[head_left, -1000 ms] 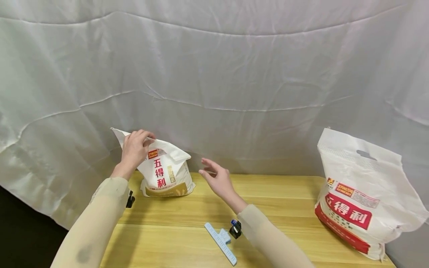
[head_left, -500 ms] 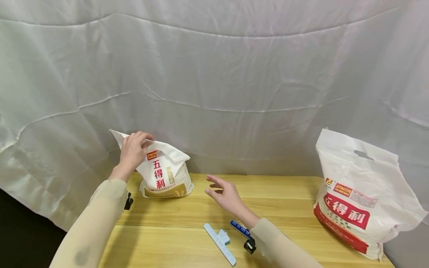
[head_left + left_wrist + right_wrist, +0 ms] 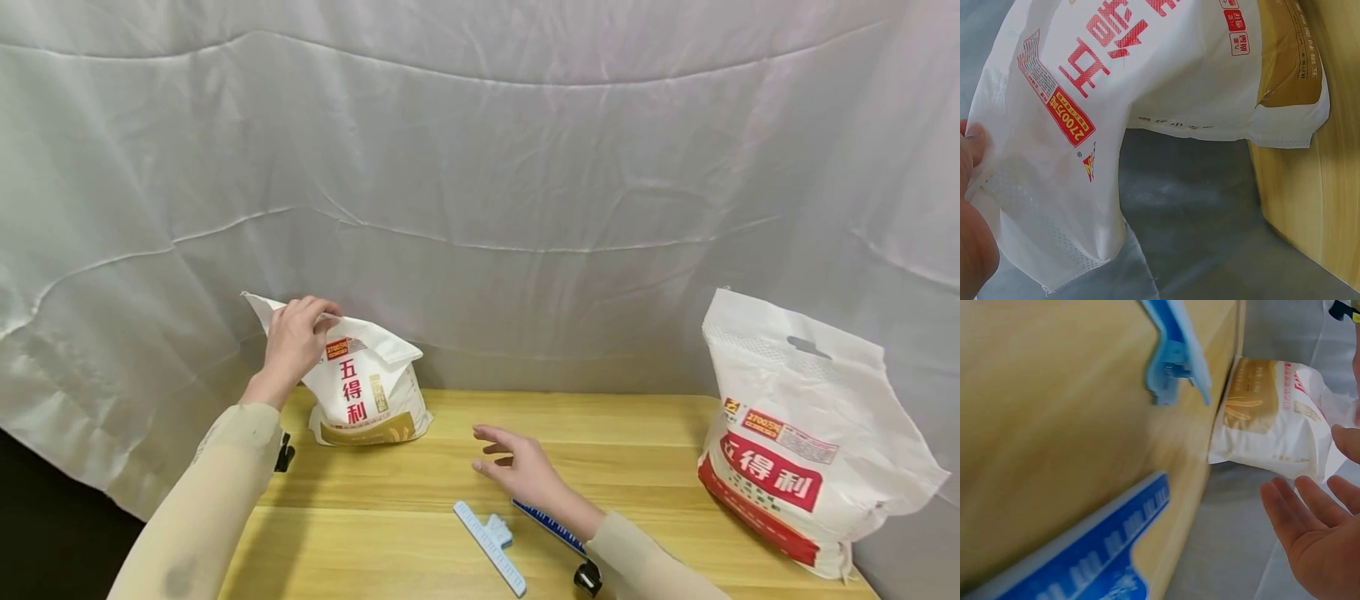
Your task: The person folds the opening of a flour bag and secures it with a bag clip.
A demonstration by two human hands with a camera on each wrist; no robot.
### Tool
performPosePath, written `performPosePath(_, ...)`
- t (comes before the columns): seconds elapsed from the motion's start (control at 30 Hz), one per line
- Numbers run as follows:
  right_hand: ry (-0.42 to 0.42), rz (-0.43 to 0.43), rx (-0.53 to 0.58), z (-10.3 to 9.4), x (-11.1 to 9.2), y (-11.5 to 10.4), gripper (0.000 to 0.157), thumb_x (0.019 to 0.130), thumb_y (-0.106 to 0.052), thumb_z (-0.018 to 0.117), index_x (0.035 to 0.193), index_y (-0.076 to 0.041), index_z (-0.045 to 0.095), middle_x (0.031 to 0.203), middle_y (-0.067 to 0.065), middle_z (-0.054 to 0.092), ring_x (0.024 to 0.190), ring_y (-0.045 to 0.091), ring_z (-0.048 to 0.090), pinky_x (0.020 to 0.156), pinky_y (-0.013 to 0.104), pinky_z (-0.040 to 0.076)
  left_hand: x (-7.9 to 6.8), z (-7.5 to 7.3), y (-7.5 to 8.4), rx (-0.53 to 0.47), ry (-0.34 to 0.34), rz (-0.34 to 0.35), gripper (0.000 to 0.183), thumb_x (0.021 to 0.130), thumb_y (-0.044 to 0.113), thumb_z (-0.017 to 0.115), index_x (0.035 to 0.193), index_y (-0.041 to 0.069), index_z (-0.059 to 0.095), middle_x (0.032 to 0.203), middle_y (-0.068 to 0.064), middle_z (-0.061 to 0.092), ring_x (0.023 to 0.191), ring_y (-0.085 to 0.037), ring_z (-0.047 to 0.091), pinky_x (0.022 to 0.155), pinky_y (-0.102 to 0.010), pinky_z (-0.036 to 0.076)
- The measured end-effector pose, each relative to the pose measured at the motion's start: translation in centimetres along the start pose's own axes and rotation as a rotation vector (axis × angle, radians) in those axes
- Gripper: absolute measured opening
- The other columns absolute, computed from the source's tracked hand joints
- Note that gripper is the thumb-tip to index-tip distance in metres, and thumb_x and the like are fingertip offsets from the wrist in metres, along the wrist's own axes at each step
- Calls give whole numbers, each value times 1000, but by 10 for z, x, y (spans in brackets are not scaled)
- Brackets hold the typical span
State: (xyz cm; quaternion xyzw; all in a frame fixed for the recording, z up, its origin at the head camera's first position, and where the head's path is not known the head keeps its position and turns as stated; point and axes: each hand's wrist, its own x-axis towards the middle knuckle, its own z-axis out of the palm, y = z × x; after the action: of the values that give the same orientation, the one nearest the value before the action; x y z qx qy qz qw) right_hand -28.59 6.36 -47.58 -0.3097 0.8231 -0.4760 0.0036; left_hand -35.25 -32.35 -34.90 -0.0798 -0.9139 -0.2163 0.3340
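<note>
The small flour bag is sitting at the back left of the wooden table, right against the white curtain. The left hand is pinching the folded top of this bag, with the fingers curled over the edge and the thumb pressing on the white cloth. The bag is leaning a little, and its gold bottom is resting on the table. The right hand is hovering flat over the table to the right of the small flour bag, and it is holding nothing. Its fingers are straight and spread apart. Just in front of that hand a light blue clip is lying on the table, and a dark blue clip is lying next to it, partly hidden under the right sleeve. Far to the right of the small flour bag, a big flour bag with a red band is standing at the table's other end. A small black thing is sticking out beside the left sleeve.
</note>
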Motion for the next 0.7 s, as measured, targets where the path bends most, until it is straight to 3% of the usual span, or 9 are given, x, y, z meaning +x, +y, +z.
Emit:
performPosePath(0.4,-127,36,-97,0,-28,12,52,97,-20,76,142,-1,60,140,14,65,112,35,69,87,31,61,0,-5,1,-1,-13,-18,14,100,0,65,110,6,71,118,-15,69,113,-38,56,113,-59,32)
performPosePath(0.7,-204,50,-167,0,-40,14,45,91,-22,81,129,-1,70,123,11,74,95,17,71,82,24,59,-2,-5,-2,-4,-8,-16,14,100,0,64,110,6,71,118,-16,69,112,-38,56,112,-59,32)
